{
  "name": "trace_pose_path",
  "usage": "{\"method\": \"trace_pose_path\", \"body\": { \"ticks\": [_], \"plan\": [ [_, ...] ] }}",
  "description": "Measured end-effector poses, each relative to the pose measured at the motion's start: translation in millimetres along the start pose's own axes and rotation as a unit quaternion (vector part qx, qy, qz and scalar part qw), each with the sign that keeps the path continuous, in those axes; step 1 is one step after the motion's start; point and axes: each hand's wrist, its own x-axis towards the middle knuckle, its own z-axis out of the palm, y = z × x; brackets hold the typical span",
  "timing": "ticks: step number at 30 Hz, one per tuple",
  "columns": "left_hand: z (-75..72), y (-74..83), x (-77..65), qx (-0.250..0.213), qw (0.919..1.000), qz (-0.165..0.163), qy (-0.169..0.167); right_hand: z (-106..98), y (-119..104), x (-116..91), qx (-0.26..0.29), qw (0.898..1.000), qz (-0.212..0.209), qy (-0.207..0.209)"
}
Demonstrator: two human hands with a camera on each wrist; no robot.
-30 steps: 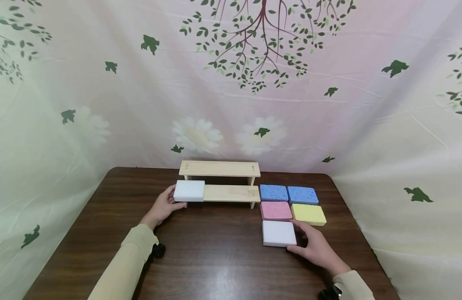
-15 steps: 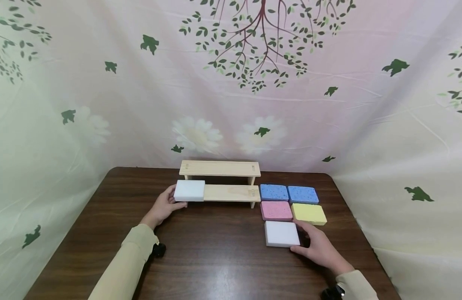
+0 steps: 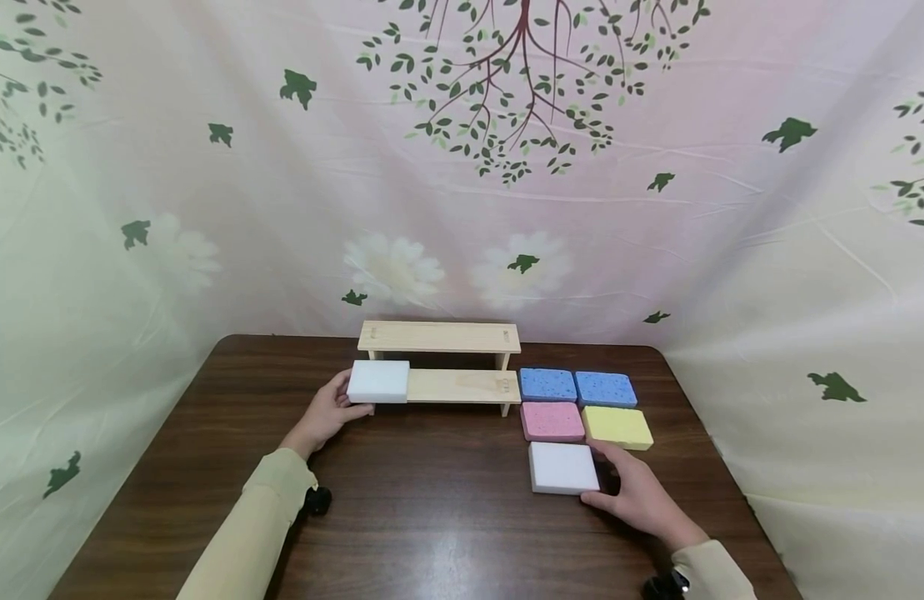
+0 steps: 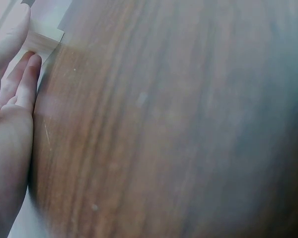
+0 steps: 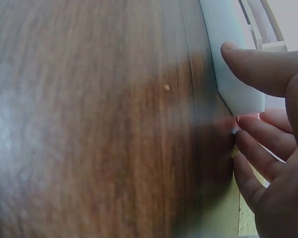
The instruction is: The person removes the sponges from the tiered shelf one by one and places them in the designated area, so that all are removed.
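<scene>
At the left end of the lower wooden shelf (image 3: 462, 386) lies a white block-shaped sponge (image 3: 379, 382). My left hand (image 3: 325, 417) holds it by its left side, thumb along the front edge and fingers round the back corner. A second white sponge (image 3: 562, 468) is on the table at the right. My right hand (image 3: 636, 492) grips its right end, with the thumb at the near corner and fingers at the far one. In the right wrist view the thumb (image 5: 258, 69) lies against the side of that white sponge (image 5: 233, 74).
Behind the second white sponge sit a pink sponge (image 3: 552, 422), a yellow sponge (image 3: 617, 428) and two blue sponges (image 3: 547, 385). The upper wooden shelf (image 3: 439, 337) stands at the table's back edge, before a printed curtain (image 3: 282, 208). Brown tabletop (image 3: 432, 500) spreads in front.
My right hand and the white sponge in it have shifted slightly to the right, then stayed still. My left hand and its sponge have not moved.
</scene>
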Motion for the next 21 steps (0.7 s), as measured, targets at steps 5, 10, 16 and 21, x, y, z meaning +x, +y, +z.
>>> {"method": "trace_pose_path", "body": {
  "ticks": [5, 10, 16, 21],
  "plan": [
    [-0.2, -2.5, 0.8, -0.004, 1.0, -0.001, 0.001, -0.6, -0.2, -0.4, -0.001, 1.0, -0.002, 0.0],
    [-0.1, -3.1, 2.1, -0.002, 1.0, -0.003, 0.002, -3.4, -2.5, -1.1, -0.001, 1.0, -0.009, 0.005],
    [-0.1, -4.2, 2.5, -0.006, 0.9999, -0.011, 0.003, -9.6, -8.0, -0.5, 0.001, 1.0, -0.014, 0.011],
    [0.2, -3.8, 2.4, -0.003, 0.9999, -0.01, 0.002, -16.6, -16.1, 1.4, 0.002, 0.999, -0.029, 0.023]
  ]
}}
